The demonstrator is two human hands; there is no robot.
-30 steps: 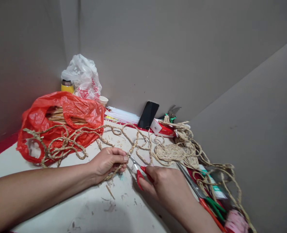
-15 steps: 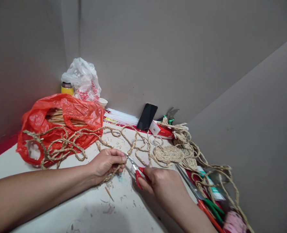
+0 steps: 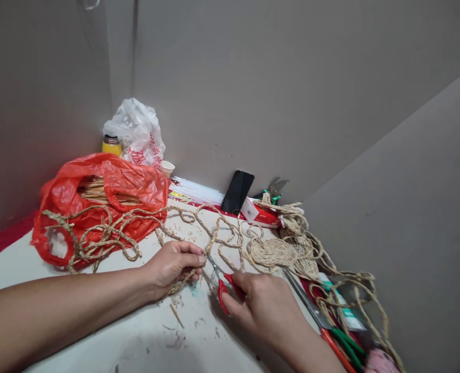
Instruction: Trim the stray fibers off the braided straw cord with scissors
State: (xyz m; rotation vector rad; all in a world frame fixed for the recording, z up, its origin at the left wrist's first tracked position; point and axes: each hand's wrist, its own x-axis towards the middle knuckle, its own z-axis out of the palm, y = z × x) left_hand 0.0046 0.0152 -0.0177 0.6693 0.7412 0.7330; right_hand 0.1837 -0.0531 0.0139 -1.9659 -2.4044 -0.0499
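Observation:
My left hand (image 3: 177, 265) pinches a braided straw rope (image 3: 211, 239) between thumb and fingers, just above the table. My right hand (image 3: 255, 303) grips small red-handled scissors (image 3: 223, 292), finger and thumb in the loops. The scissor tips reach the rope right beside my left fingertips; whether the blades are closed on a strand I cannot tell. From my left hand the rope runs back in loose curves over the table and across a red plastic bag (image 3: 144, 181). Part of it hangs below my left palm.
Straw sticks (image 3: 101, 190) lie in the red bag. At the back are a white plastic bag (image 3: 137, 124), a yellow jar (image 3: 111, 145), a paper cup (image 3: 167, 168) and a phone (image 3: 238, 190). On the right lie a coiled straw mat (image 3: 272, 252), larger shears (image 3: 305, 298) and pruners (image 3: 276, 189).
The scissor handles have spread wider apart, with the tips still at the rope by my left fingers. The whole view has shifted slightly; my left hand keeps its pinch.

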